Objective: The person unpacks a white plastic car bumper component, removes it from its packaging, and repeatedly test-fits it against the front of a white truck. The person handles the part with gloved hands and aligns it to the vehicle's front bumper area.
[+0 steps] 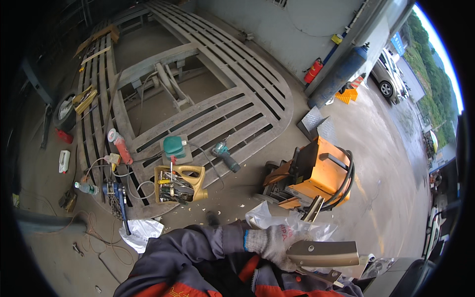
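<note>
My left hand (269, 243), in a grey-white knitted glove with a blue cuff edge, reaches across from the lower left. Its fingers close round the left end of a curved grey-brown metal-looking piece (326, 253), which has a small hole near the glove. Below that piece juts a flat bracket (332, 275) with a hole in it; whether the hand touches it I cannot tell. Clear plastic film (264, 214) lies just beyond the glove. A narrow metal strip (313, 210) stands out of the film. My right hand does not show.
An orange machine (321, 166) with black cable stands ahead. To its left are a slatted metal platform (198, 116), a cut-open yellow jug (200, 184) of tools, a cordless drill (226, 156) and an angle grinder (119, 146). A blue cylinder (341, 74) leans farther back.
</note>
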`<control>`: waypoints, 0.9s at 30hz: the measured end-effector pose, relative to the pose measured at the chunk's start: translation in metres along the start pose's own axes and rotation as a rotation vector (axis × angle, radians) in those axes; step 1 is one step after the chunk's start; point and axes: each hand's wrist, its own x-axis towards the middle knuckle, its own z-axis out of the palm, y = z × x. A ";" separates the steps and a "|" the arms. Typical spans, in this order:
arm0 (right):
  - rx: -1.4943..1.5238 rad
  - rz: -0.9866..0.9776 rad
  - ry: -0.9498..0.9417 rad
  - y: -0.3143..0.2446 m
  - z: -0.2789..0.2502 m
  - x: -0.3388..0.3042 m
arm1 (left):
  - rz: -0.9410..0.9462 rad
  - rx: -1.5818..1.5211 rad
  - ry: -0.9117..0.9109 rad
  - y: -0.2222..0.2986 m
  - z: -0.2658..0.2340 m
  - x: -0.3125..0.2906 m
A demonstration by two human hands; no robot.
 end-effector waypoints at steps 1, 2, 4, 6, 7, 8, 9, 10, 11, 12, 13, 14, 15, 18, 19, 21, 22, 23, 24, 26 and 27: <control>-0.009 -0.004 0.012 -0.005 0.004 0.006 | 0.092 0.048 0.113 -0.009 -0.007 -0.004; -0.022 -0.009 0.006 -0.010 0.008 0.014 | 0.070 -0.024 0.156 -0.017 -0.015 -0.008; -0.011 -0.051 -0.041 -0.011 0.020 0.037 | -0.040 -0.028 0.242 -0.017 -0.047 -0.016; -0.001 -0.110 -0.119 -0.012 0.037 0.062 | -0.120 0.052 0.295 -0.011 -0.083 -0.026; 0.008 -0.144 -0.159 -0.013 0.043 0.076 | -0.085 0.040 0.402 -0.009 -0.093 -0.033; 0.018 -0.175 -0.197 -0.014 0.050 0.089 | -0.047 0.030 0.506 -0.009 -0.102 -0.039; 0.037 -0.226 -0.253 -0.018 0.057 0.106 | -0.111 0.040 0.585 -0.003 -0.113 -0.047; 0.048 -0.248 -0.282 -0.017 0.062 0.121 | -0.199 0.130 0.644 -0.006 -0.124 -0.046; 0.060 -0.267 -0.317 -0.015 0.069 0.137 | -0.254 0.097 0.679 -0.008 -0.135 -0.043; 0.069 -0.290 -0.349 -0.013 0.074 0.152 | -0.301 0.063 0.716 -0.013 -0.148 -0.039; 0.080 -0.314 -0.385 -0.011 0.078 0.168 | -0.243 0.074 0.730 -0.021 -0.159 -0.035; 0.087 -0.332 -0.423 -0.009 0.084 0.182 | -0.185 0.086 0.742 -0.030 -0.171 -0.033; 0.096 -0.356 -0.444 -0.010 0.086 0.199 | -0.123 0.100 0.740 -0.032 -0.183 -0.026; 0.120 -0.394 -0.502 -0.005 0.092 0.236 | -0.325 0.043 0.749 -0.020 -0.225 -0.002; 0.130 -0.404 -0.509 -0.006 0.090 0.247 | -0.243 0.151 0.739 -0.034 -0.238 0.004; 0.178 -0.419 -0.582 0.009 0.102 0.269 | -0.335 0.277 0.789 -0.047 -0.260 0.012; 0.172 -0.414 -0.581 0.006 0.100 0.275 | -0.362 0.305 0.782 -0.045 -0.268 0.016; 0.169 -0.398 -0.588 0.003 0.102 0.279 | -0.486 0.053 0.687 -0.035 -0.281 0.019; 0.177 -0.399 -0.602 0.004 0.104 0.284 | -0.486 0.067 0.675 -0.039 -0.285 0.019; 0.196 -0.392 -0.612 0.005 0.107 0.285 | -0.476 0.102 0.642 -0.046 -0.288 0.020; 0.192 -0.393 -0.598 0.005 0.106 0.286 | -0.503 0.117 0.623 -0.046 -0.290 0.023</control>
